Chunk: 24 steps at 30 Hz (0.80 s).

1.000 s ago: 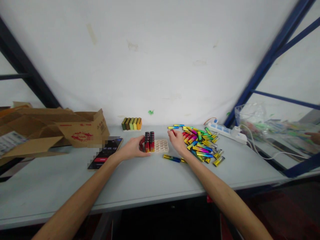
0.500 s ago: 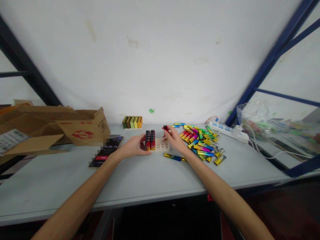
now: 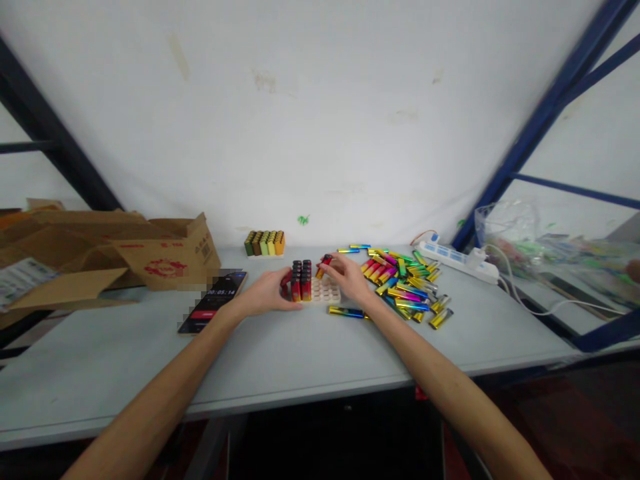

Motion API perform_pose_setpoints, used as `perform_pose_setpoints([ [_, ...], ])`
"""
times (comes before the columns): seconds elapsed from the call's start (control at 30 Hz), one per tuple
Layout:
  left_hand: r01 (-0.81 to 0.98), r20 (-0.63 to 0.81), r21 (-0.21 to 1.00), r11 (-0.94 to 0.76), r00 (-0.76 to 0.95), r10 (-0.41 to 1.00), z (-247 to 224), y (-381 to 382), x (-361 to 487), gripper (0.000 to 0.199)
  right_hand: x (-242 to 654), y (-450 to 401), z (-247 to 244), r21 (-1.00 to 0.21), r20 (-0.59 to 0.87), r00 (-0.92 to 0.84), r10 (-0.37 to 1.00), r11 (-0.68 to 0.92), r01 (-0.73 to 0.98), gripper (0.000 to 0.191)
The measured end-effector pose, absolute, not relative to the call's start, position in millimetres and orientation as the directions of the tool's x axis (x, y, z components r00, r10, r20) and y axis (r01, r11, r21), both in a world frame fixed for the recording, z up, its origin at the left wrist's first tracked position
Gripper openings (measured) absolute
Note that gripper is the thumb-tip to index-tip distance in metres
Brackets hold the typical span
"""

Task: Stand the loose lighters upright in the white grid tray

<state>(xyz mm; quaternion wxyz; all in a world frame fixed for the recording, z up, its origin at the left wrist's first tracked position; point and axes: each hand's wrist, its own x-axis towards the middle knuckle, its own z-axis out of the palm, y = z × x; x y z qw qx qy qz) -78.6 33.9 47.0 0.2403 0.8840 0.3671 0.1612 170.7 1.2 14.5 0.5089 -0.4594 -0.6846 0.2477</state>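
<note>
My left hand (image 3: 270,291) is curled round the left end of a white tray (image 3: 327,294) with holes, its thumb along the near edge. Rows of red tubes with dark tops (image 3: 301,283) stand upright in the tray's left part, against that hand; its far fingers are partly hidden. Between the fingertips of my right hand (image 3: 350,275) is a shiny tube (image 3: 324,265) with a dark top and a red-to-gold body. It is tilted above the tray's open holes.
Loose shiny tubes (image 3: 407,285) lie heaped to the right. One blue-gold tube (image 3: 346,312) lies in front. Behind stands a filled block of tubes (image 3: 265,244). A phone (image 3: 215,300) and cardboard box (image 3: 167,257) are left; a power strip (image 3: 457,259) lies right.
The tube in my right hand has moved slightly left and down towards the upright rows, and now leans more. My left hand stays at the tray's left end.
</note>
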Motion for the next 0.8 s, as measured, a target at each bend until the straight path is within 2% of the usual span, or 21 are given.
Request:
perform_pose_setpoints([
  [0.4,0.607,0.141,0.486,-0.629,0.656,0.741,48,29,-77,0.059,159,-5,24,-0.721,0.39,-0.23,0.891,0.452,0.526,0.023],
  [0.57,0.57,0.168,0.515,-0.64,0.665,0.728,48,29,-76,0.058,168,-9,23,-0.638,0.399,-0.267,0.877,0.475,0.606,0.033],
  [0.7,0.58,0.178,0.506,-0.638,0.654,0.735,46,31,-75,0.057,187,-8,28,-0.494,0.472,-0.19,0.861,0.437,0.752,0.037],
  [0.8,0.609,0.179,0.491,-0.623,0.63,0.756,44,33,-76,0.054,212,-7,37,-0.378,0.463,-0.026,0.886,0.224,0.898,0.035],
])
